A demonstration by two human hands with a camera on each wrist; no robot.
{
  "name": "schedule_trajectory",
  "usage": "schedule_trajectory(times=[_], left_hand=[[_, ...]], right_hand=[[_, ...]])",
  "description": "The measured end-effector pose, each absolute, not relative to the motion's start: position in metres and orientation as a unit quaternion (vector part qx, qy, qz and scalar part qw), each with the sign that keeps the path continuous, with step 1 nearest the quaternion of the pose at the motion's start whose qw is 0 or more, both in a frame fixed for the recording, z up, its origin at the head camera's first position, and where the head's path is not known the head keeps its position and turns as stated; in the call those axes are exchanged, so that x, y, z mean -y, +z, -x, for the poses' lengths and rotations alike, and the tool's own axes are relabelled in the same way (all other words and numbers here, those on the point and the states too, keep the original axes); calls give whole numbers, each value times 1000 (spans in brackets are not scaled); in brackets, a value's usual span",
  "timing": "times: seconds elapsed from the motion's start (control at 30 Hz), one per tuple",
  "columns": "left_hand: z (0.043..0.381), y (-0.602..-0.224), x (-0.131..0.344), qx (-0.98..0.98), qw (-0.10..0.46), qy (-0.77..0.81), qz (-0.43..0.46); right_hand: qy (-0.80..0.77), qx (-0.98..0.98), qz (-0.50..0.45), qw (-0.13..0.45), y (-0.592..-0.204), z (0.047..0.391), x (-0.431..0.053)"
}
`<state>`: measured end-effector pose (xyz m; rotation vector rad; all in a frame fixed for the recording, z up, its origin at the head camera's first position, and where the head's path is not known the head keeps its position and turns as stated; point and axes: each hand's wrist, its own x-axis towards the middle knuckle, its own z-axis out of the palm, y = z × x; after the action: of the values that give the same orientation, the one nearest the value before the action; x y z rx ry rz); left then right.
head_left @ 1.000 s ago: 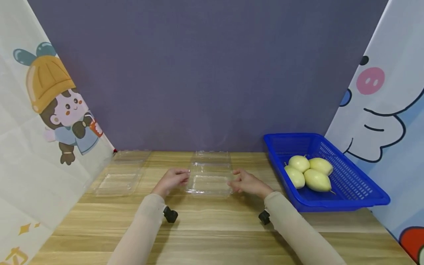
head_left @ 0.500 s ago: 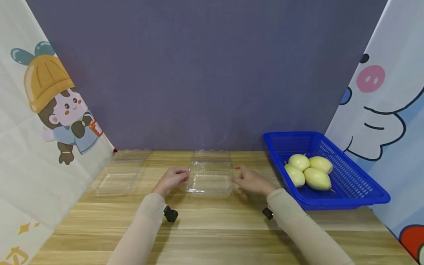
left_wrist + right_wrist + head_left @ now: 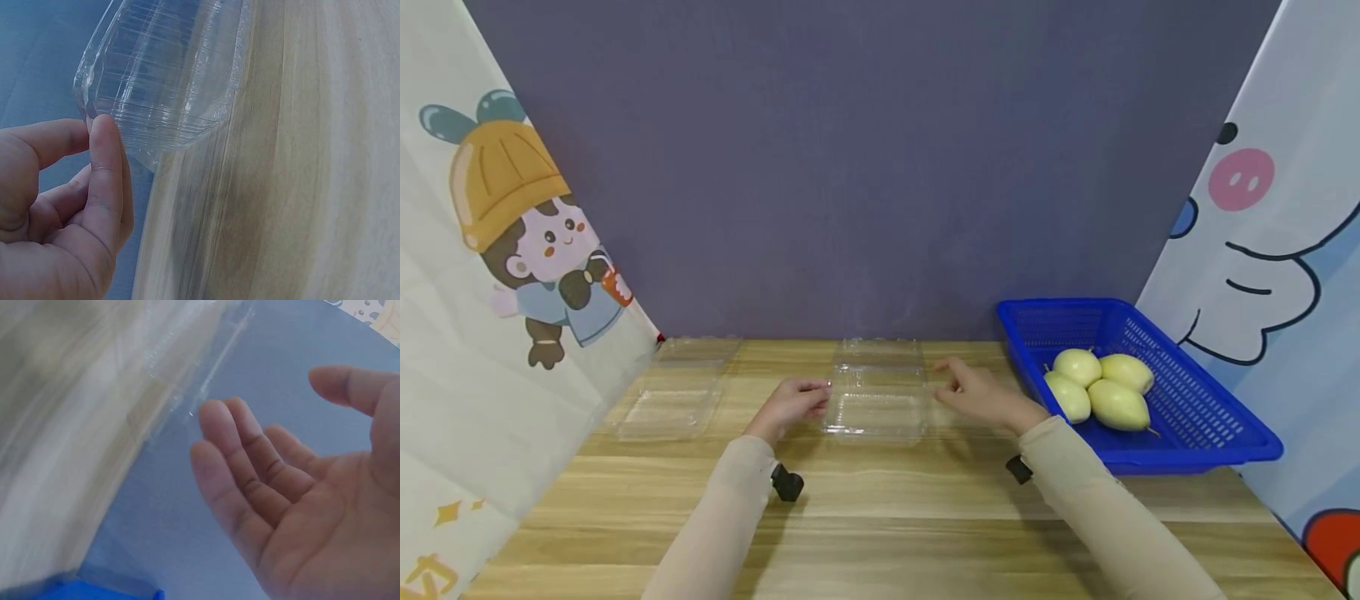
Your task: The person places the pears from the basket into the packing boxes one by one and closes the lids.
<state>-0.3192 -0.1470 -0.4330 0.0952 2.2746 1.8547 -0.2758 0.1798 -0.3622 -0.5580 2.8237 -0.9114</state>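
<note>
Our counter (image 3: 880, 525) carries a blue basket (image 3: 1180, 462) at right; midway, the clear container (image 3: 880, 414) reaches the back edge, open room before it. Only the left wrist view plainly shows our left hand (image 3: 69, 219) pinching its rim; our right hand (image 3: 312, 512), fingers loosely parted, hangs just beside it.

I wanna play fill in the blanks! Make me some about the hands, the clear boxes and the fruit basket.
1. The basket is coloured ____.
2. Inside it, the number of pale yellow fruits is ____.
3. The left hand pinches the edge of the clear box, and the right hand holds ____.
4. The other clear box lies to the ____ of both hands.

Missing words: blue; four; nothing; left.
</note>
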Motion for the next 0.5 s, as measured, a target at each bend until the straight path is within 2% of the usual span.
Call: schedule_trajectory(times=[0.5], left_hand=[[322, -434, 149, -771, 103, 628, -35]], right_hand=[[-254, -946, 202, 25, -325, 268, -206]])
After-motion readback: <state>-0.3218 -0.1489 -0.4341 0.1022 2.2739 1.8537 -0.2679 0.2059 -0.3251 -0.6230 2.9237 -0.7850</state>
